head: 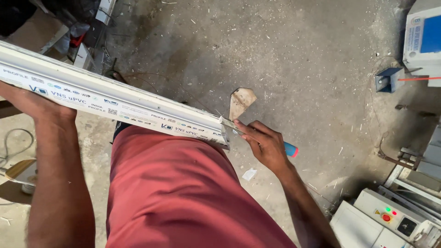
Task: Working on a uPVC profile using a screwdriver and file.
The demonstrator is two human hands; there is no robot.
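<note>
The left hand (27, 102) sits at nine o'clock, palm up and fingers curled in a closed hold, forearm dropping straight toward six. The right hand (265, 143) lies just right of centre, fingers clenched, index extended toward ten o'clock, forearm trailing toward five.

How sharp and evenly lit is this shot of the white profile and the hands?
Head view: daylight falls evenly on the concrete floor, soft shadows at the edges; the white profile is bright but not blown out; right hand and left hand are sharp; wide-lens bending at the edges.
</note>
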